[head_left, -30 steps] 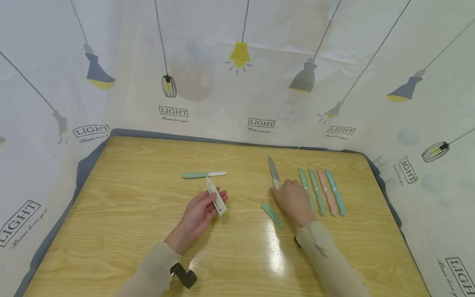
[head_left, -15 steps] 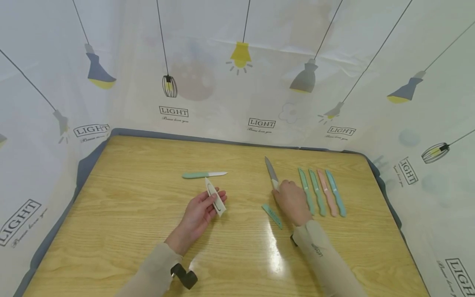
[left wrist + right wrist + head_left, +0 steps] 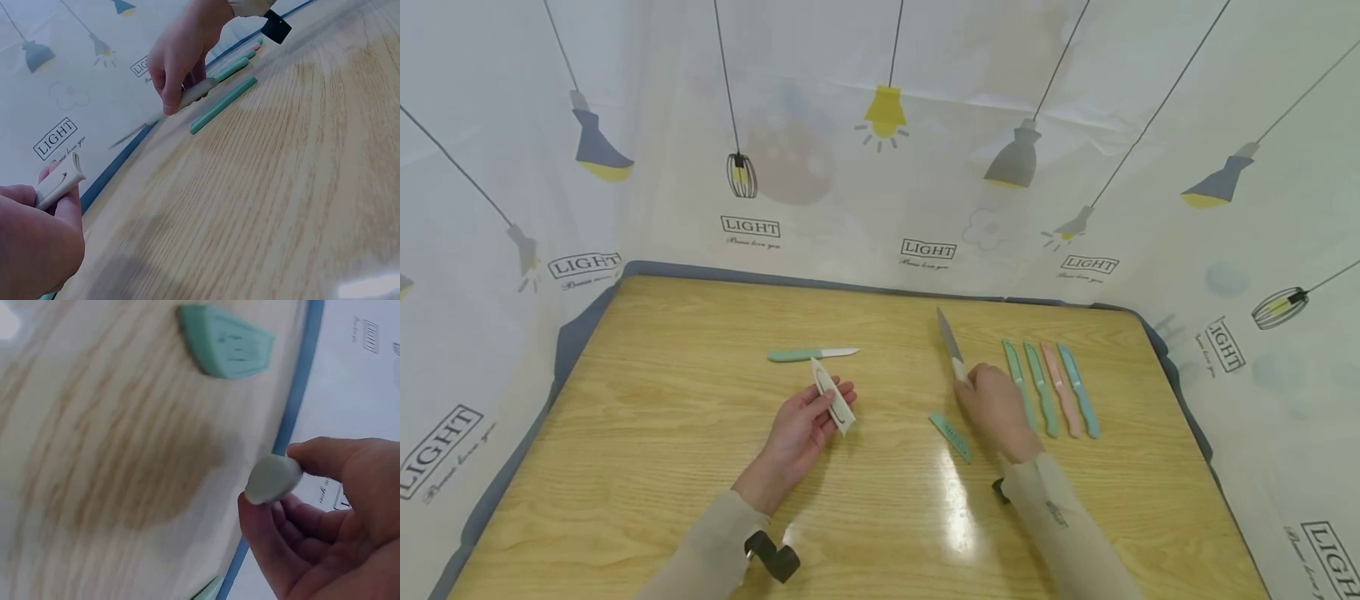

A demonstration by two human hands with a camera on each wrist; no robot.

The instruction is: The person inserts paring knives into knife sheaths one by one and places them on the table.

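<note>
My left hand [image 3: 796,432] holds a white knife sheath [image 3: 824,382] between thumb and fingers; its slotted end shows in the left wrist view [image 3: 62,178]. The right hand [image 3: 998,408] pinches the handle of a white-handled knife [image 3: 950,337], its bare blade pointing away. From the right wrist, only the butt of that handle [image 3: 273,479] is visible. A green knife [image 3: 796,355] with an uncovered blade lies just beyond the left hand. A loose green sheath [image 3: 950,437] rests on the table between the hands, nearer the right one.
To the right of my right hand lie several knives in a row: green knives [image 3: 1041,392], a pink knife [image 3: 1060,387] and a blue knife [image 3: 1078,387]. They lie on a wooden table [image 3: 647,400] with a dark edge, enclosed by lamp-printed sheets [image 3: 835,233].
The right hand and its knife have shifted slightly, the blade tip ending a little farther left and away. The white sheath has drifted slightly left with my left hand.
</note>
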